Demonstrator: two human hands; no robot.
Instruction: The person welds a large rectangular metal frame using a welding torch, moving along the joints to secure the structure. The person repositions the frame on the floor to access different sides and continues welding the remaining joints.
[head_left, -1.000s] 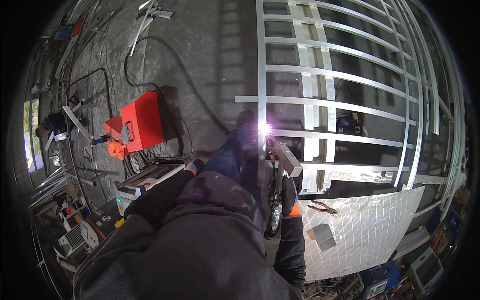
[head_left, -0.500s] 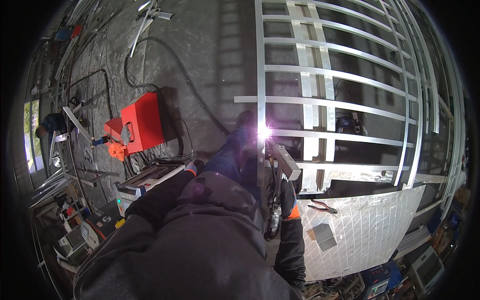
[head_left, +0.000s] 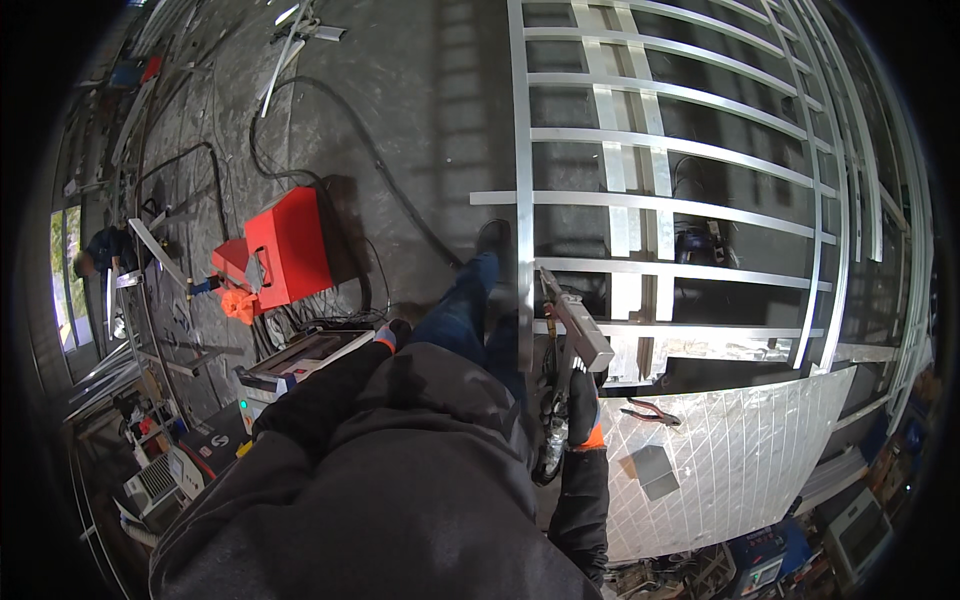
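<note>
My right hand [head_left: 583, 405], in a dark glove with an orange cuff, is closed round the grip of a handheld welding gun [head_left: 580, 330]. The gun's nozzle tip lies close to the joint between a long metal rail and a crossbar of a silvery metal frame [head_left: 524, 150]. No light shows at that tip. My left hand [head_left: 396, 331], also gloved, is beside my thigh, near a boxy machine [head_left: 330, 352]; its fingers are too small and dark to make out.
A red metal box [head_left: 288, 245] stands on the floor at left, with black cables [head_left: 375, 160] around it. Pliers [head_left: 650, 412] and a small grey plate [head_left: 655, 472] lie on a quilted silvery sheet [head_left: 740, 450] at right. Another person [head_left: 105, 250] is at far left.
The bright purple-white flash at the frame joint has gone out. The welding gun and my right hand have shifted slightly back toward me and to the right.
</note>
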